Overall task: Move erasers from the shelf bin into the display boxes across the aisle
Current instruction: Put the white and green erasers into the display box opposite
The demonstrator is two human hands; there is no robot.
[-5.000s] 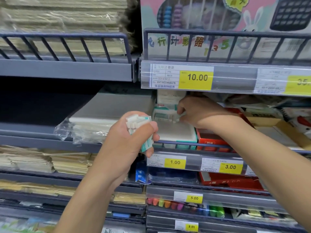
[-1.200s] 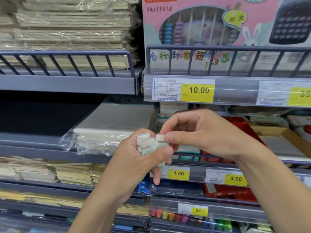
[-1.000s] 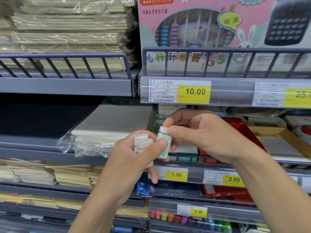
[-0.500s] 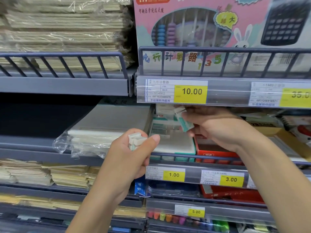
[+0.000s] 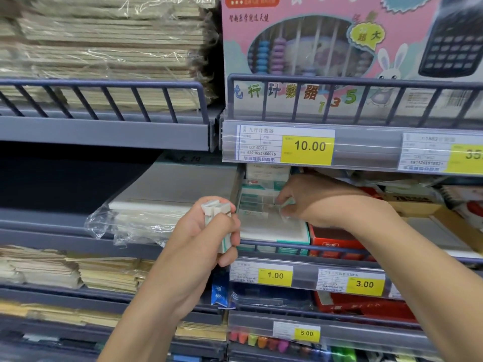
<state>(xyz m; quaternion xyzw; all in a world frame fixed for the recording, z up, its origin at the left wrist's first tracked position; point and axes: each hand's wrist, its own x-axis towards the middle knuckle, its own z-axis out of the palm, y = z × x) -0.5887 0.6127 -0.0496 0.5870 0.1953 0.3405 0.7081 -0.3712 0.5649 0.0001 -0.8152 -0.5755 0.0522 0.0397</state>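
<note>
The shelf bin sits at one o'clock. A stack of erasers is gripped by the left hand; another is pinched inside by the right hand. It is best lifted straight out.

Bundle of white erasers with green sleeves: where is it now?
Head view, centre-left: the bundle of white erasers with green sleeves is gripped in the left hand, in front of the shelf, just above the yellow 1.00 price tag.

Grey metal shelving w/ wire rails, yellow price tags, pink abacus box up top.
</note>
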